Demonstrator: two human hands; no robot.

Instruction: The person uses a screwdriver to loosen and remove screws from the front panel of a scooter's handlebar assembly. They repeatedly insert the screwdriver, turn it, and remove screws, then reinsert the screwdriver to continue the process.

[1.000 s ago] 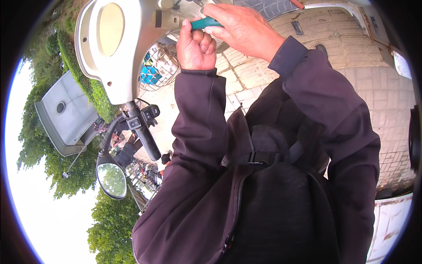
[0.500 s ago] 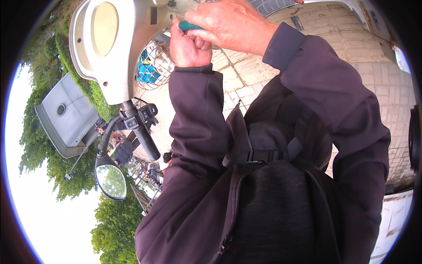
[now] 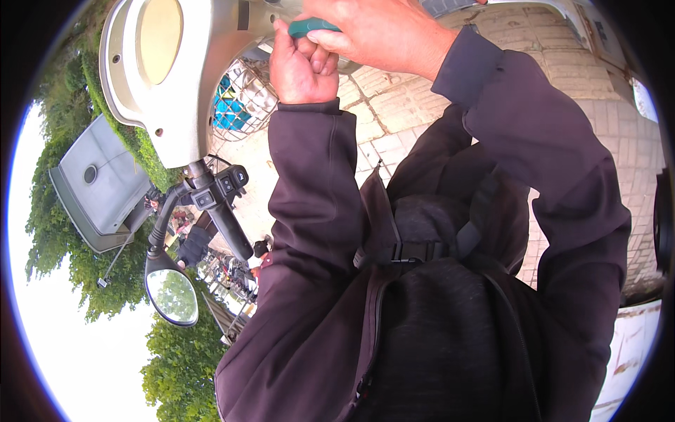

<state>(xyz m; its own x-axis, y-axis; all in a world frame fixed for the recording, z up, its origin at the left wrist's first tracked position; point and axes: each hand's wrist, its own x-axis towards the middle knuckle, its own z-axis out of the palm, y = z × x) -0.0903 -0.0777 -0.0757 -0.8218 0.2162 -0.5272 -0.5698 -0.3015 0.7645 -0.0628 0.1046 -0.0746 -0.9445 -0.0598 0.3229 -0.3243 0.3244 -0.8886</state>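
My right hand (image 3: pixel 383 36) is closed round a smooth teal tool handle (image 3: pixel 309 28) at the top of the view; the working end is hidden. Just to its left, my left hand (image 3: pixel 302 70) is turned palm up with its fingers curled in beside the handle. What those fingers pinch, if anything, I cannot make out. Both hands are close to the pale cream body panel (image 3: pixel 197 63) of a scooter, near a small hole in it. Below the panel sticks out the handlebar with a black grip (image 3: pixel 230 228) and switches, plus a round-edged mirror (image 3: pixel 172 297).
A wire basket (image 3: pixel 242 105) with something blue in it lies beyond the panel. Light paving (image 3: pixel 562 126) runs under and to the right. Parked two-wheelers and a person (image 3: pixel 197 243) are at the left, with a grey vehicle-like box (image 3: pixel 105 183) and trees behind. A white, rust-marked surface (image 3: pixel 629 352) is at lower right.
The scooter panel, handlebar and mirror have shifted slightly left in view. My right hand has moved a little right and up, and more of the teal handle shows.
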